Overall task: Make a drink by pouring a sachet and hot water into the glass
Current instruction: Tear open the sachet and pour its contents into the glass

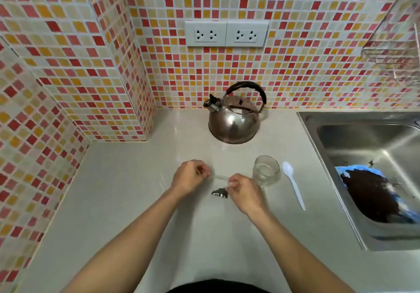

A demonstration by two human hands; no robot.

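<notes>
Left hand (189,175) and right hand (244,190) both pinched on blurred sachet (220,193), beside glass (266,170).

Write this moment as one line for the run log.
stage: opening sachet | left hand: pinching | right hand: pinching | glass: no powder | kettle: on counter

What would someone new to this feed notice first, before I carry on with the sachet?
Most likely the two hands, left hand and right hand, pinching a pale sachet between them low over the counter. Next, the steel kettle against the bright mosaic wall, and the glass with a white spoon beside it, left of the sink.
</notes>
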